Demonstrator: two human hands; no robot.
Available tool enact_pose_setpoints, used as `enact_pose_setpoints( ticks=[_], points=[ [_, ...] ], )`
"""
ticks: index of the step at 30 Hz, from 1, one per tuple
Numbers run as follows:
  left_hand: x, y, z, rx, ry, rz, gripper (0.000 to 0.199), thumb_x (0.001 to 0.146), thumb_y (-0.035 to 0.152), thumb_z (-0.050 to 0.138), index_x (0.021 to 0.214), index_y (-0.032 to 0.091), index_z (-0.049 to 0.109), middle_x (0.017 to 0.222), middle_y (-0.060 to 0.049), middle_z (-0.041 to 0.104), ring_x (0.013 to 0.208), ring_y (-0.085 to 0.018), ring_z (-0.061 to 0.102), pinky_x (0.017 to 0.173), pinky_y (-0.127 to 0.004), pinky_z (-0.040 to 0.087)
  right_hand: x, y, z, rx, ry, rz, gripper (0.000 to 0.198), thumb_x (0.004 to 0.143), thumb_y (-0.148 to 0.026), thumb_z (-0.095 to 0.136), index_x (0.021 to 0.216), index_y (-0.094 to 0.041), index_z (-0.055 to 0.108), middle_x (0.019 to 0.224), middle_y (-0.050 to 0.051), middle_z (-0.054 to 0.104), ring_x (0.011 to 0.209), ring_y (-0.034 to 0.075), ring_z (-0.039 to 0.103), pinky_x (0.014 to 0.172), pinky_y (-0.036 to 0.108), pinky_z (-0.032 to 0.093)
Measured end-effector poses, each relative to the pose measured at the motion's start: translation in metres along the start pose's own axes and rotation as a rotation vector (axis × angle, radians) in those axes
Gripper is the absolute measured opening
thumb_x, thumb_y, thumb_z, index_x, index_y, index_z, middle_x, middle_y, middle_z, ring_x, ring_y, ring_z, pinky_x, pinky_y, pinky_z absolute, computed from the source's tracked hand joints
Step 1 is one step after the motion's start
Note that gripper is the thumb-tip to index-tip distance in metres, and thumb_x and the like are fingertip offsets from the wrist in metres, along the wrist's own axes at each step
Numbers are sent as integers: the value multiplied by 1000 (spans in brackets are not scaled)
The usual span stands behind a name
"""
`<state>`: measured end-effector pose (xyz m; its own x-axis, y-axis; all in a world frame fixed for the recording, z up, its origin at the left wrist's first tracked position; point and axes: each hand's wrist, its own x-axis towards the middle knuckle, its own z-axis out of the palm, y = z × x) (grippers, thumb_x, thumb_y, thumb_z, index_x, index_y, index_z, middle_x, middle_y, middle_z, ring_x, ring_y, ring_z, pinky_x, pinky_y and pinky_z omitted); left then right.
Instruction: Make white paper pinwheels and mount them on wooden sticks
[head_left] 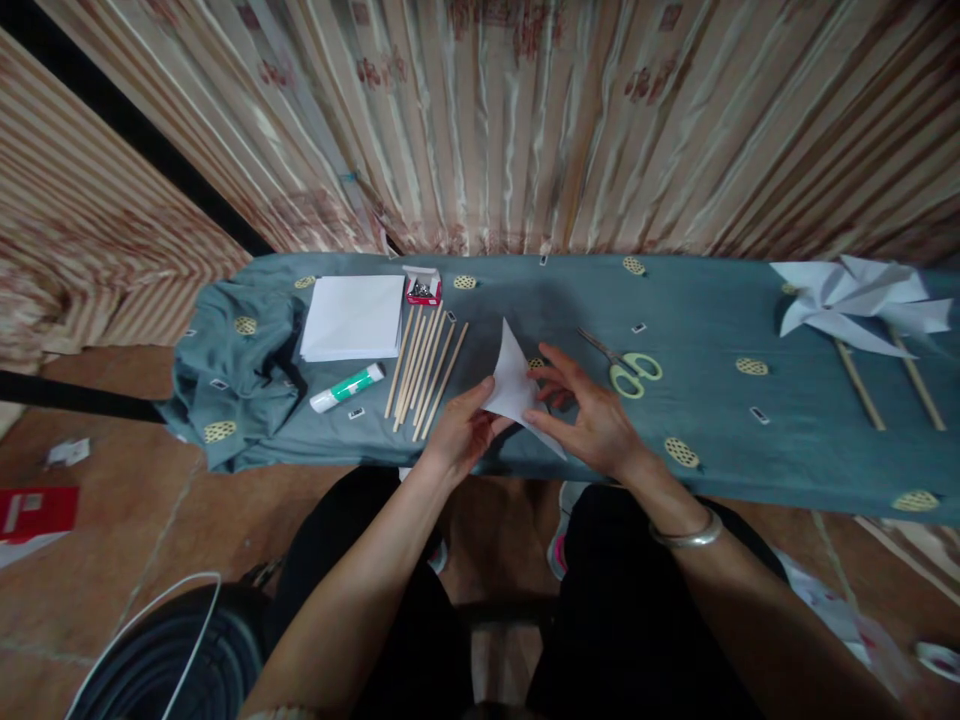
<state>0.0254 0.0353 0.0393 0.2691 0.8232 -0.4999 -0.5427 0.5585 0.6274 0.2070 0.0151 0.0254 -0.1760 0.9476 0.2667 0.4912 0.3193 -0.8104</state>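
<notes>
A sheet of white paper point(514, 378), bent so that its corners stick up and down, is held over the front of the table. My left hand point(461, 430) grips its left edge, with the thumb on top. At the paper's right side is my right hand point(589, 415), fingers apart, the thumb touching or very near the lower edge. Scissors point(634, 372) with pale green handles lie just beyond my right hand. Several thin wooden sticks point(421, 370) rest to the left of the paper.
A stack of white paper point(354, 316), a glue stick point(347, 388) and a small red box of metal pins point(424, 287) are on the left of the cloth-covered table point(720, 420). Paper pinwheels point(855, 300) on sticks lie at the far right. A curtain point(525, 130) hangs behind.
</notes>
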Motion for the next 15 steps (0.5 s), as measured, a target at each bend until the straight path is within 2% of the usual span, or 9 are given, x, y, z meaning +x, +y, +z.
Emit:
enact_pose_setpoints(
  ticks=[4, 8, 11, 15],
  points=[
    [-5, 1, -3, 10, -94, -21, 17, 83, 29, 70, 92, 16, 75, 98, -8, 77, 107, -24, 69, 102, -41, 52, 1, 0, -2, -8, 0, -4, 81, 81, -46, 72, 150, -30, 34, 124, 8, 69, 90, 23, 71, 80, 45, 61],
    [-6, 0, -5, 67, -199, 19, 26, 70, 23, 80, 95, 17, 77, 91, -4, 77, 92, -18, 71, 95, -33, 54, 2, -1, -3, 14, -13, 18, 85, 78, -51, 73, 151, -30, 32, 124, 9, 69, 91, 25, 71, 80, 44, 60],
    [-7, -1, -4, 64, -208, 36, 29, 64, 19, 83, 93, 18, 77, 85, -2, 77, 84, -15, 71, 92, -29, 53, 2, -3, -4, 40, -23, 40, 84, 78, -52, 73, 150, -30, 34, 124, 9, 69, 91, 26, 71, 79, 44, 60],
    [-7, -2, -2, 43, -215, 40, 36, 63, 16, 83, 98, 17, 77, 89, -1, 77, 85, -14, 70, 92, -28, 52, 2, -4, -4, 79, -24, 62, 81, 79, -51, 72, 149, -32, 35, 122, 8, 70, 91, 25, 71, 80, 44, 60]
  ],
)
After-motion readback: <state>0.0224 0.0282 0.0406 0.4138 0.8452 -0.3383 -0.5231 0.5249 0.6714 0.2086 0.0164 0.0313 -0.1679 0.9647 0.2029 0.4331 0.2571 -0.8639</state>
